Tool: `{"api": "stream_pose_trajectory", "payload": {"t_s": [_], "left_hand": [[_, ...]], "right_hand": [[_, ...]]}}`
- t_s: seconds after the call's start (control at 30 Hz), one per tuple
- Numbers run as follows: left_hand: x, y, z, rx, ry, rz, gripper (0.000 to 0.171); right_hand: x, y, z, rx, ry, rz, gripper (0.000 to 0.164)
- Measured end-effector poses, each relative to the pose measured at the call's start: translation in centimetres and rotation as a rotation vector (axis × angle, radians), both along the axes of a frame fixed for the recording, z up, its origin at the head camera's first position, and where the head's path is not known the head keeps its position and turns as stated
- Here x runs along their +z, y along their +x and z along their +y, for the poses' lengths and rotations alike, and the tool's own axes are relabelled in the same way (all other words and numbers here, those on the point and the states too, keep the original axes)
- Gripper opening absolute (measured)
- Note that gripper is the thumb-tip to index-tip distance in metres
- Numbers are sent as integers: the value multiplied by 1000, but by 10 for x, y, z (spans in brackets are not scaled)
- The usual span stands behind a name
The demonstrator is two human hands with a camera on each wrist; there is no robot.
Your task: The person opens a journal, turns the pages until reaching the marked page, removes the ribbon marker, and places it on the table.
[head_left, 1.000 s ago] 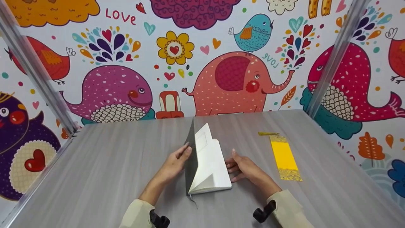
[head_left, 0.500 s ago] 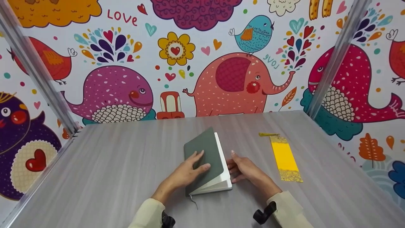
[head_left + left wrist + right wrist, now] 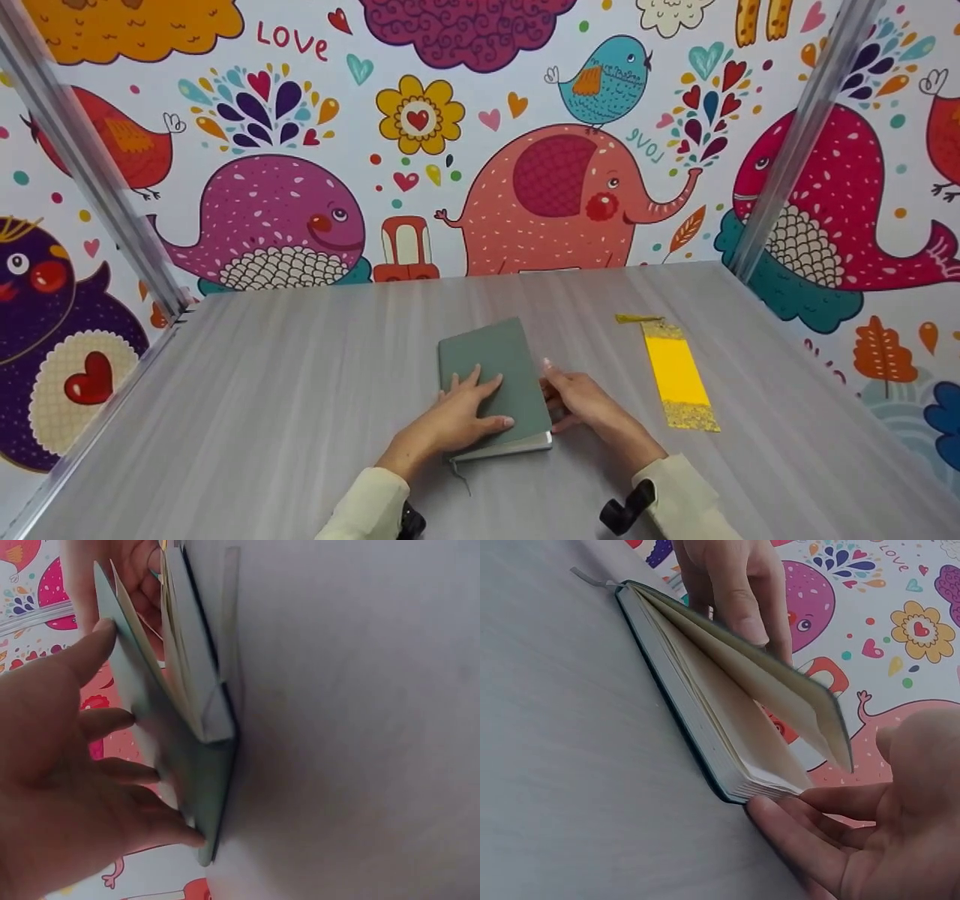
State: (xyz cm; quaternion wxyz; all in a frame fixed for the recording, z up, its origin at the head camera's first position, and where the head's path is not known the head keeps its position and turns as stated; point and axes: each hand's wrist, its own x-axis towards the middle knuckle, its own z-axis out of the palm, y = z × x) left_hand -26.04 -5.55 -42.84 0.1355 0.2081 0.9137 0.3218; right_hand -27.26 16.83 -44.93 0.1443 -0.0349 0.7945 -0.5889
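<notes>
A grey-green notebook (image 3: 487, 349) lies at the middle of the table, its front cover nearly down over the pages. My left hand (image 3: 459, 421) is spread flat on that cover, fingers straight. In the right wrist view a wedge-shaped gap shows between the cover and the cream pages (image 3: 686, 682). My right hand (image 3: 589, 401) stays at the notebook's right edge, its fingertips touching the page edges and the thumb held up apart. A thin grey ribbon (image 3: 460, 478) trails from the bottom of the spine onto the table.
To the right of my right hand lies a yellow bookmark (image 3: 677, 371) with glittery gold ends and a tassel (image 3: 636, 319) at its top. A wall (image 3: 420, 45) with cartoon animals stands behind the table (image 3: 285, 375), with metal posts at both back corners.
The front cover has swung from upright on the left down to the right over the pages. My left hand went with it, from gripping its edge to pressing flat. The right hand has barely moved.
</notes>
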Motion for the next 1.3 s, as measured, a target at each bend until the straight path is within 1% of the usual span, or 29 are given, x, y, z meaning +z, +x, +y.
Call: {"api": "stream_pose_trajectory", "payload": {"t_s": [0.17, 0.2, 0.33, 0.43, 0.6, 0.7, 0.97, 1.17, 1.3], "left_hand": [[0, 2, 0, -34, -2, 36, 69], [-1, 2, 0, -36, -6, 41, 69], [-4, 3, 3, -33, -36, 49, 66], [-7, 4, 6, -29, -66, 44, 65], [-5, 4, 8, -22, -88, 31, 63], [-3, 4, 9, -21, -100, 30, 63], [-3, 5, 7, -33, -98, 44, 63], [-3, 2, 6, -31, -95, 38, 64], [-2, 0, 7, -48, -113, 32, 64]], "right_hand": [[0, 1, -5, -40, 40, 13, 53], [0, 2, -7, -55, 64, 19, 51], [-3, 2, -10, -109, 189, 59, 55], [-4, 3, -10, -126, 246, 86, 57], [-5, 3, -9, -102, 219, 106, 46], [-6, 3, -9, -87, 194, 102, 43], [-6, 3, -11, -100, 165, 92, 43], [-6, 1, -12, -110, 167, 99, 43], [-7, 1, -11, -113, 172, 99, 42]]}}
